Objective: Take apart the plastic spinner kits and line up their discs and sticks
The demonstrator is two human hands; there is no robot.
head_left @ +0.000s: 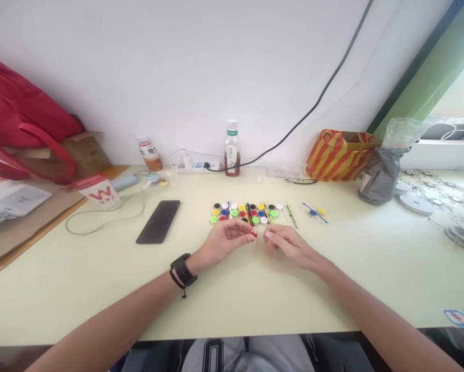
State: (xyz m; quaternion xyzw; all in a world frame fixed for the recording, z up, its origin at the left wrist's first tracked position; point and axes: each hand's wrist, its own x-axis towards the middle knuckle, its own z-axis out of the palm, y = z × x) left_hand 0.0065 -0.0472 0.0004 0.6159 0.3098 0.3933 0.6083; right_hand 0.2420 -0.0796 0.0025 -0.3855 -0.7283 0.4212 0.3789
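At frame centre a small red piece [254,234] is pinched by the left hand [225,241], the right hand [284,244] curled beside it, below coloured caps [244,212] and a phone [158,221].

My hands [255,240] meet mid-table; the discs [243,213] lie just beyond at twelve o'clock, phone [158,221] at ten, bottle [232,150] behind the discs, striped bag [338,155] at two
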